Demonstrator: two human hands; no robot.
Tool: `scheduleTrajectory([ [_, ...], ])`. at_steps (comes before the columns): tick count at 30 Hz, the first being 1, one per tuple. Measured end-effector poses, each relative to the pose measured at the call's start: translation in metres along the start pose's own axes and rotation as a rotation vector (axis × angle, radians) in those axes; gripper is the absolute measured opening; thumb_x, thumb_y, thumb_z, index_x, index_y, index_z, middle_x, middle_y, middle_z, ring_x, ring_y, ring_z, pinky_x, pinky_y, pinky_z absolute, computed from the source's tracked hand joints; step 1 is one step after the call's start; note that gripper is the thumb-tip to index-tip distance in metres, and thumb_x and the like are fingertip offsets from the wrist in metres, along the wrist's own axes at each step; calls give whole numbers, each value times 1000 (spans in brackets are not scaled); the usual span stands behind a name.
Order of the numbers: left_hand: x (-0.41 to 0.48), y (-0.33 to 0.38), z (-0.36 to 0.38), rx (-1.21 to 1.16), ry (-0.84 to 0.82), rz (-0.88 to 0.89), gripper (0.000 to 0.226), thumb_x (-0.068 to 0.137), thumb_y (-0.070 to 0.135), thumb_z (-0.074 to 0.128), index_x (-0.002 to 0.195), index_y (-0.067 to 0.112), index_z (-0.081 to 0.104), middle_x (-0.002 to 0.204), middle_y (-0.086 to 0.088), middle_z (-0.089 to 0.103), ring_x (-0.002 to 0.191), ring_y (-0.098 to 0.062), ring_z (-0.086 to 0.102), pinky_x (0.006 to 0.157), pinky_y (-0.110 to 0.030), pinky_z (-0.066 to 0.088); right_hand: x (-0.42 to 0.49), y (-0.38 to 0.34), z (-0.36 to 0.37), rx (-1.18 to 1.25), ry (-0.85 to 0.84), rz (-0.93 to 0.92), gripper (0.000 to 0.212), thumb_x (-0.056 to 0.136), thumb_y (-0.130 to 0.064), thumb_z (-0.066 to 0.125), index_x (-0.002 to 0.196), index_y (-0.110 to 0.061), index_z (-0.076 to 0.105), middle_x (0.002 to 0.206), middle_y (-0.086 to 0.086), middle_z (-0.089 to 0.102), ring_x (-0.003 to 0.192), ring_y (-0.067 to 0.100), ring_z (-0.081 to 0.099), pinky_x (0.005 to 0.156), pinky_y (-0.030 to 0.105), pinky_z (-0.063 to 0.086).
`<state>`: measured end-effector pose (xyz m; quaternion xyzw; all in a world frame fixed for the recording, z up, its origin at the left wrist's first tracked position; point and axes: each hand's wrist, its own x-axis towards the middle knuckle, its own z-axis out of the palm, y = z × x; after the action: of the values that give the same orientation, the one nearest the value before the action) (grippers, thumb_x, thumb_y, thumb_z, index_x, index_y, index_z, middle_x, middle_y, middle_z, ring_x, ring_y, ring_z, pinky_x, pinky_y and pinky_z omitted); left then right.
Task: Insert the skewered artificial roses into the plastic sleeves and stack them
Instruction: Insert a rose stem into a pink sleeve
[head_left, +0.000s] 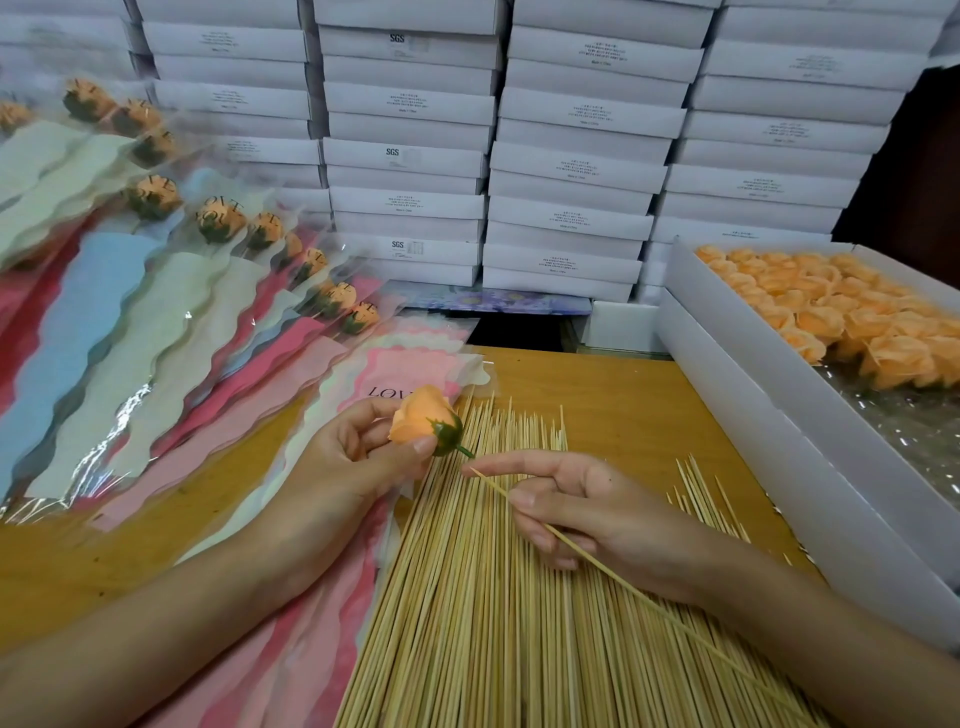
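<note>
My left hand (353, 457) grips an orange artificial rose (418, 421) by its head, its green base and short stem pointing right. My right hand (576, 506) pinches a single bamboo skewer (613, 579); the skewer's tip sits just short of the rose's stem. Both hands hover over a wide pile of loose skewers (467, 597) on the wooden table (623, 395). A stack of unfilled plastic sleeves (400, 371) printed "LOVE" lies under and behind my left hand. Several sleeved roses (171, 291) in pastel wrappers are fanned out at the left.
An open white box (769, 410) full of orange rose heads (841, 317) stands at the right. Walls of stacked white boxes (571, 156) close off the back. A few stray skewers (711, 504) lie beside the box.
</note>
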<state>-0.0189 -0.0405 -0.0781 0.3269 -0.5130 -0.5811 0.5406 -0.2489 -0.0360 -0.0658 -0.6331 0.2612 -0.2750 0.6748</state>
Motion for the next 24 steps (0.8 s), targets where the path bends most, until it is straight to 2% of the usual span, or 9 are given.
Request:
scheduleTrajectory([
  [9, 1, -1, 0, 19, 6, -5, 31, 67, 22, 80, 97, 20, 72, 91, -5, 72, 72, -10, 66, 65, -19, 54, 0, 0, 0, 28, 21, 13, 37, 95, -16, 52, 131, -16, 54, 61, -8, 55, 43, 2, 38, 49, 14, 42],
  [15, 2, -3, -1, 63, 3, -6, 24, 74, 18, 75, 97, 25, 73, 93, -4, 73, 77, -9, 66, 66, -18, 54, 0, 0, 1, 41, 18, 12, 40, 93, -17, 53, 132, -12, 53, 60, -7, 54, 43, 2, 38, 49, 15, 42],
  [21, 2, -1, 0, 49, -5, -5, 28, 70, 23, 78, 98, 24, 73, 95, -6, 73, 79, -10, 68, 66, -18, 54, 0, -1, 1, 30, 23, 17, 35, 98, -11, 49, 132, -12, 54, 60, -7, 53, 43, 2, 38, 49, 15, 42],
  [24, 2, -1, 0, -6, -4, -5, 21, 75, 15, 76, 95, 22, 75, 92, -6, 74, 77, -11, 70, 64, -19, 54, -1, -1, 1, 21, 9, 12, 35, 98, -13, 49, 133, -12, 56, 61, -7, 53, 43, 2, 37, 50, 15, 42],
])
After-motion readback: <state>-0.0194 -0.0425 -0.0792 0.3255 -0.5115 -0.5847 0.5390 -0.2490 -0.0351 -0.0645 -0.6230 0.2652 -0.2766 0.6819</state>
